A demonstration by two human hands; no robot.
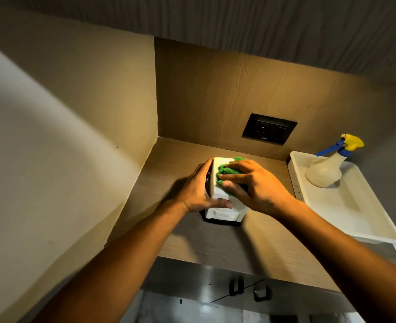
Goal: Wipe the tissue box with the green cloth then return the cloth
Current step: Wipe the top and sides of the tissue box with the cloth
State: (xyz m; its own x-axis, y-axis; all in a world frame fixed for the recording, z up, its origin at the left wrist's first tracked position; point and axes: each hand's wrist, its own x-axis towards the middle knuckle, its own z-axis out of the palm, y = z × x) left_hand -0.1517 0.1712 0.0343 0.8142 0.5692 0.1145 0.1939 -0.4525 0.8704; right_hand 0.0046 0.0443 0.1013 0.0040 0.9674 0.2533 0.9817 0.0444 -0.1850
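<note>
A white tissue box (218,213) on a dark base stands on the wooden shelf (215,243) near the left corner. My left hand (198,188) grips the box's left side, thumb across its front. My right hand (253,183) presses a bunched green cloth (227,172) flat onto the top of the box. The fingers cover most of the cloth and the box's right side.
A white tray (346,206) sits at the shelf's right end with a spray bottle (325,169), blue and yellow nozzle, standing in its far part. A black wall socket (269,128) is on the back panel. A wall closes the left side. Dark handles show below the shelf.
</note>
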